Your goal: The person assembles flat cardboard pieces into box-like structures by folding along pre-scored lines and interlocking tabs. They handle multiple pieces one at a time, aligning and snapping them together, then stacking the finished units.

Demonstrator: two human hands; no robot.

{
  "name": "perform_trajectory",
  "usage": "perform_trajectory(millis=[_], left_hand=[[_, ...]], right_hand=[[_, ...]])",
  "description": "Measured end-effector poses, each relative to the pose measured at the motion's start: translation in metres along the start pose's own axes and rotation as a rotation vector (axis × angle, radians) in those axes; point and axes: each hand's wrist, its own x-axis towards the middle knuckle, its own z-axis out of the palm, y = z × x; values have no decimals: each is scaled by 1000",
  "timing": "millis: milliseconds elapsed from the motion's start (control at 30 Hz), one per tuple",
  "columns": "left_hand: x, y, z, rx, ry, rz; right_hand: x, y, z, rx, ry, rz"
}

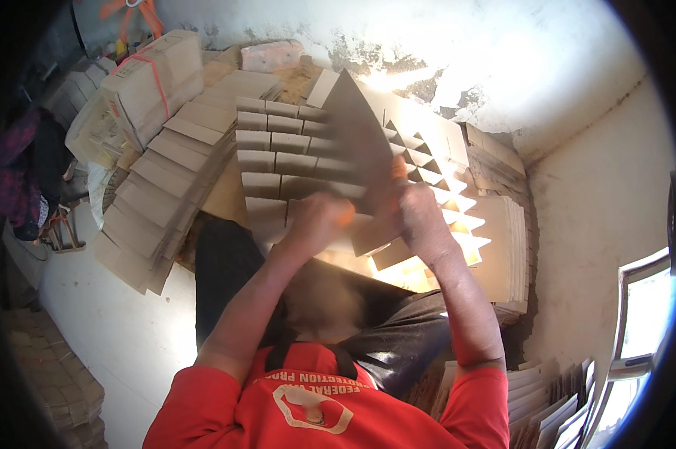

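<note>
Both my hands are raised over a cardboard divider grid point(278, 161) made of slotted strips that lies in front of me. My left hand point(317, 217) is closed on the near edge of the strips. My right hand point(420, 217) grips a large grey-brown cardboard sheet point(356, 131) that stands tilted between the grid's left rows and its sunlit right rows point(442, 187). The two hands are close together, almost touching at the sheet's lower edge. My fingers are partly hidden by the cardboard.
Fanned stacks of flat cardboard pieces point(162, 187) lie on the left. A bundle tied with red string point(147, 78) sits behind them. More stacked cardboard point(506, 254) stands at the right by the white wall, and upright sheets point(555, 408) at lower right near a window point(641, 322).
</note>
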Motion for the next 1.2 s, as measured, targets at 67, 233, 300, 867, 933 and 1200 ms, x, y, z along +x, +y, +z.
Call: perform_trajectory(millis=[67, 233, 300, 867, 933, 1200], left_hand=[[-3, 3, 1, 3, -8, -6], [-5, 6, -6, 53, -3, 3], [-7, 2, -3, -32, 94, 56], [-6, 6, 4, -37, -3, 60], [-3, 13, 5, -121, 73, 124], [-5, 31, -29, 110, 1, 164]], right_hand=[[-6, -10, 8, 62, 95, -67], [-19, -7, 5, 61, 190, -86], [-21, -7, 7, 43, 220, -177], [-15, 22, 22, 240, -148, 15], [-16, 20, 37, 228, -224, 161], [-62, 55, 48, 183, 112, 187]])
